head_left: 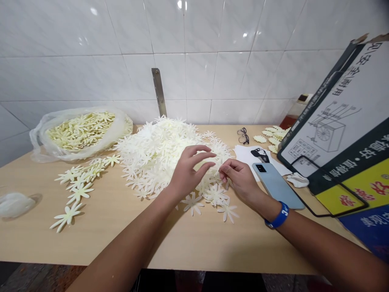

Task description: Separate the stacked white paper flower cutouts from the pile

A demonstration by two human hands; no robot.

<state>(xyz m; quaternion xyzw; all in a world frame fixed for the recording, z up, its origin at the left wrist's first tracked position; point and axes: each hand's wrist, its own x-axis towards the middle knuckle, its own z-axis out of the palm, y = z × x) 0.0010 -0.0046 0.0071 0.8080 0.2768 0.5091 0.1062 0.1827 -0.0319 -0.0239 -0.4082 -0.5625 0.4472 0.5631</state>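
Note:
A large heap of white artificial flower petals (158, 146) spreads over the middle of the table. Above its front right side hovers my left hand (190, 168), fingers apart and curved, with nothing visible between them. My right hand (238, 178), with a blue wristband (278, 215), is closed in a pinch at the heap's right edge; whatever its fingertips hold is too small or hidden to make out. Just below the hands lie loose petal pieces (193, 203), flat and star-shaped. To the left runs a row of thicker, yellowish flower pieces (79, 192).
A plastic bag (39, 138) of yellowish flower pieces stands at the back left; a translucent bundle (15, 205) lies nearer. On the right are a phone (275, 184), glasses (243, 136), white paper (243, 153), more flower pieces (275, 134) and a tilted printed box (340, 121).

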